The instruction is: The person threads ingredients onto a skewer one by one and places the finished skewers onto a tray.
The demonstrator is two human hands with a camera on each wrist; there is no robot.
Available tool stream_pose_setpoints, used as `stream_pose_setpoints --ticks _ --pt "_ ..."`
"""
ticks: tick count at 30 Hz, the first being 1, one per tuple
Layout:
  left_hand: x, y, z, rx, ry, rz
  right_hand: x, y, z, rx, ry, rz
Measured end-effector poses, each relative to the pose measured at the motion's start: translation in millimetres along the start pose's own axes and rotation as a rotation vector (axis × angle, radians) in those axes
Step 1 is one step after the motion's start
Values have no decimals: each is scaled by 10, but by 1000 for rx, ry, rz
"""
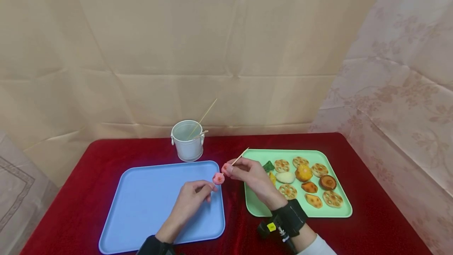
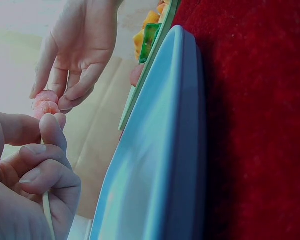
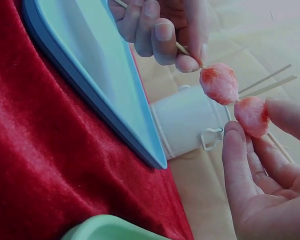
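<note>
A thin wooden skewer [image 1: 242, 155] runs through two pink meatball-like pieces, held above the gap between the two trays. My left hand [image 1: 192, 199] grips the skewer's near part, its fingers curled round the stick beside the first pink piece [image 3: 219, 83]. With thumb and fingertips, my right hand [image 1: 255, 179] pinches the second pink piece [image 3: 252, 116], farther along the skewer. The two pieces sit close together, and the stick's far end sticks out past the right hand. Below the left hand lies a blue tray [image 1: 152, 204]; the right hand is over the edge of a green tray [image 1: 256, 207].
On the green tray lie several food pieces: lotus root slices [image 1: 332, 199], a mushroom [image 1: 327, 182], a yellow-orange lump [image 1: 303, 172], a pale oval piece [image 1: 285, 177] and a green piece [image 1: 268, 166]. A white bucket [image 1: 189, 149] with skewers stands behind, on the red cloth [image 1: 116, 152].
</note>
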State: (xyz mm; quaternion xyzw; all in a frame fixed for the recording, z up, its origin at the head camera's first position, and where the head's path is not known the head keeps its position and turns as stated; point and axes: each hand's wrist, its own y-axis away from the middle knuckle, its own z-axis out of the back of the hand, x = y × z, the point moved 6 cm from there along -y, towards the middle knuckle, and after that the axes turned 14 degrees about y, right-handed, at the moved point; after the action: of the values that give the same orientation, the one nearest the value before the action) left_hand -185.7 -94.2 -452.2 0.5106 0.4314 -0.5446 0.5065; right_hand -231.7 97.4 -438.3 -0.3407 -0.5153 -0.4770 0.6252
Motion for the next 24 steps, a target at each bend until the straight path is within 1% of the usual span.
stream_pose_setpoints --ticks 4,8,11,14,17,21,24 --pt "-11 -1 -7 -2 -2 -12 -5 0 -9 11 3 -3" --pt "-11 2 -12 -3 5 -10 9 -4 22 0 51 -8" --pt "-8 2 -9 -13 1 -11 22 -3 102 -35 124 -34" --pt "-6 2 -5 -21 -5 -17 37 -2 222 -85 208 -54" --pt "-2 1 3 -27 -13 -19 57 2 334 -116 272 -47" --pt "1 0 25 -37 -15 -13 69 28 465 -127 412 -29" --pt "0 0 39 -41 -9 -6 77 52 537 -121 548 -13"
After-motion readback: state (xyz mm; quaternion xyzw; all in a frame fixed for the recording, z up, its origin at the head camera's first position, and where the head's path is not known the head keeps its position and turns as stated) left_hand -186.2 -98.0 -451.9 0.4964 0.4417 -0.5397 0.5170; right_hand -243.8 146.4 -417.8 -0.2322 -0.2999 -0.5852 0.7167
